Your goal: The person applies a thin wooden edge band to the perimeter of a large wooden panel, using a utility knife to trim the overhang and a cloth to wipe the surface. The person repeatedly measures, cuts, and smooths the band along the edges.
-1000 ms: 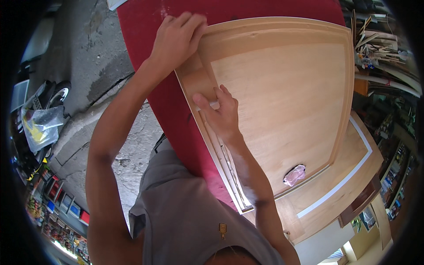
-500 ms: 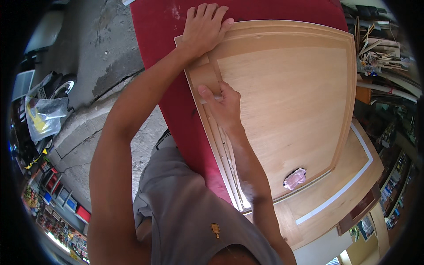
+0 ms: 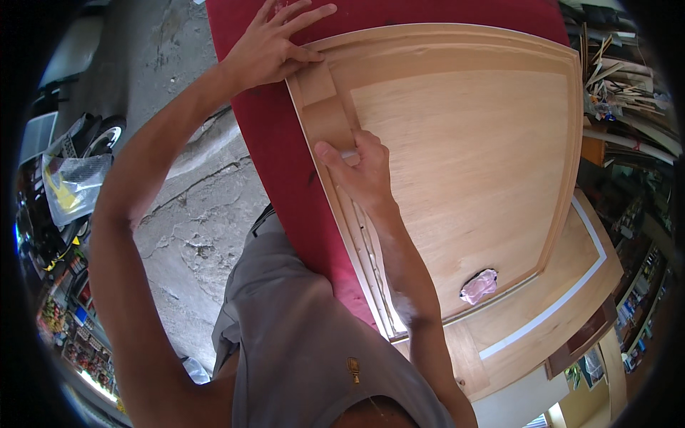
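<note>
Left hand [image 3: 270, 51] splayed, left arm [image 3: 143, 153] bent, right hand [image 3: 365, 171] curled, thumb [image 3: 330, 155] extended

I am in what looks like a woodworking workshop, with a framed wooden panel [image 3: 464, 164] laid before me on a red-covered desk [image 3: 265, 139], thin wood offcuts [image 3: 606, 75] jumbled to my right near crowded shelves [image 3: 637, 292], and a motorbike [image 3: 108, 134] on cracked concrete floor [image 3: 207, 235] to my left.
</note>
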Demonstrator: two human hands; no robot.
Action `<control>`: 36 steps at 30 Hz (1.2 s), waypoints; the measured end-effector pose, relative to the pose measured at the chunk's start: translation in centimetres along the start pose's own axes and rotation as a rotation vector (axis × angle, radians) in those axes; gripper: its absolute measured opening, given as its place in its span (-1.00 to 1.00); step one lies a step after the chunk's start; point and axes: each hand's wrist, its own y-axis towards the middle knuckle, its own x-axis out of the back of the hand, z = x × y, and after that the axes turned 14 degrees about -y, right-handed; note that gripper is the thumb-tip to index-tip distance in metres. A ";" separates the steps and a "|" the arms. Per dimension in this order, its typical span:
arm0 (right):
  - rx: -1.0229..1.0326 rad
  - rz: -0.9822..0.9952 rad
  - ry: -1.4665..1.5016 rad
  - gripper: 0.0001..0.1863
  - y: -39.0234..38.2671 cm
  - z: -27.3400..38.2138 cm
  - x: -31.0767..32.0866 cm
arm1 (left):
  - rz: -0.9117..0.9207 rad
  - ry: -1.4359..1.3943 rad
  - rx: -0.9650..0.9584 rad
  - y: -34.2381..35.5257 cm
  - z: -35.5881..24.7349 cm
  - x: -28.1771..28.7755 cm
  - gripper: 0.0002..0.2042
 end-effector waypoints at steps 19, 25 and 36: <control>-0.479 0.483 0.008 -0.68 -7.5 -0.8 4.6 | 0.283 0.273 0.240 -0.6 -2.6 0.2 -0.68; -0.257 0.246 -0.167 -0.73 -12.8 -1.6 4.5 | 0.324 0.296 0.291 -0.4 -2.6 -0.1 -0.67; -0.543 0.610 -0.213 -0.62 -21.7 -4.9 6.0 | 0.367 0.286 0.347 -0.8 -3.6 1.4 -0.67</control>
